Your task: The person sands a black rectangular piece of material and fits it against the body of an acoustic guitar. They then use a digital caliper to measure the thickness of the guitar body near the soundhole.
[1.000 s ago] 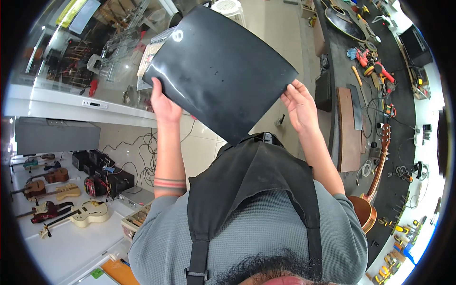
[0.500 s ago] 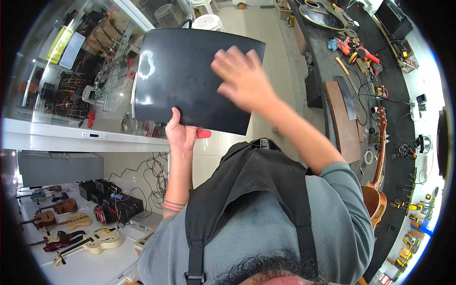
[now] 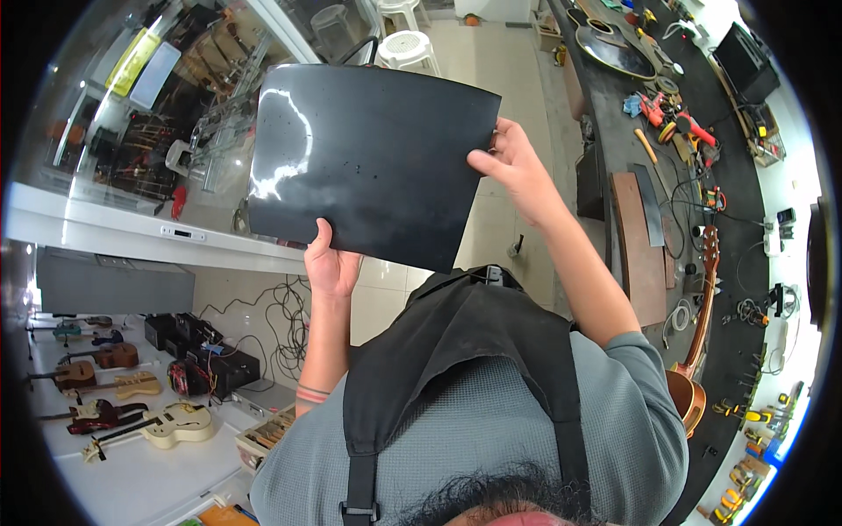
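Note:
A glossy black rectangular sheet (image 3: 377, 149), seemingly thin and stiff, is held out in front of me, tilted so that bright reflections lie along its left side. Several small drops or specks dot its middle. My left hand (image 3: 333, 267) grips the near edge, thumb on top and fingers hidden underneath. At the right edge, my right hand (image 3: 517, 171) pinches the sheet between thumb and fingers, the fingers partly behind it. The underside of the sheet does not show.
To my right runs a dark workbench (image 3: 702, 210) with a brown board (image 3: 638, 254), cables, tools and an acoustic guitar (image 3: 688, 394). Glass doors (image 3: 219, 149) close in on the left. White stools (image 3: 406, 48) stand ahead. Several guitars (image 3: 180, 427) lie at lower left.
My right hand has come down from over the sheet to grip its right edge. The sheet's tilt has shifted, moving its reflections. A red piece beside my left hand no longer shows.

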The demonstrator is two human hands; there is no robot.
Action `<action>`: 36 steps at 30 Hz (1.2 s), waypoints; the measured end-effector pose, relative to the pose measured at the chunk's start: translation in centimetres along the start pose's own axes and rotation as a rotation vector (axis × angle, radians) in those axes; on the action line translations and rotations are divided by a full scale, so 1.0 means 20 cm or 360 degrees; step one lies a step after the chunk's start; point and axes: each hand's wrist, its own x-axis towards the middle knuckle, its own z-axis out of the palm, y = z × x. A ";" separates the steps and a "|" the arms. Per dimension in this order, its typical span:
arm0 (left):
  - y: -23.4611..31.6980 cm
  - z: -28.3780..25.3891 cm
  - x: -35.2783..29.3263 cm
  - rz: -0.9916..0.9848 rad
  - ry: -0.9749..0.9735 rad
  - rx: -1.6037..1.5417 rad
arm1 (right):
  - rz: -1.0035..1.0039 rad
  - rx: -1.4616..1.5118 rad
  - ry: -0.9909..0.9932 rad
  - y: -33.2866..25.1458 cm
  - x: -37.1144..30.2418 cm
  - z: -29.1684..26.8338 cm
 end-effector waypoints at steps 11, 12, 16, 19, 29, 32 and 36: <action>-0.07 0.20 0.11 -0.0001 -0.0254 0.0000 | -0.0218 0.0147 0.0181 -0.36 -0.03 -0.21; -0.07 0.21 0.12 -0.0003 -0.0306 0.0008 | -0.0287 0.0154 0.0175 -0.38 -0.05 -0.23; -0.08 0.23 0.15 0.0018 -0.0343 0.0054 | -0.0412 0.0104 0.0267 -0.45 -0.12 -0.24; -0.09 0.24 0.16 -0.0028 -0.0393 -0.0015 | -0.0387 0.0103 0.0293 -0.52 -0.18 -0.24; -0.15 0.28 0.16 -0.0067 -0.0432 0.0006 | -0.0686 -0.0169 0.0458 -0.54 -0.21 -0.32; -0.16 0.25 0.16 -0.0121 -0.0468 -0.0055 | -0.0736 -0.0330 0.0502 -0.58 -0.24 -0.29; -0.18 0.24 0.15 -0.0171 -0.0458 -0.0082 | -0.0793 -0.0416 0.0545 -0.57 -0.26 -0.26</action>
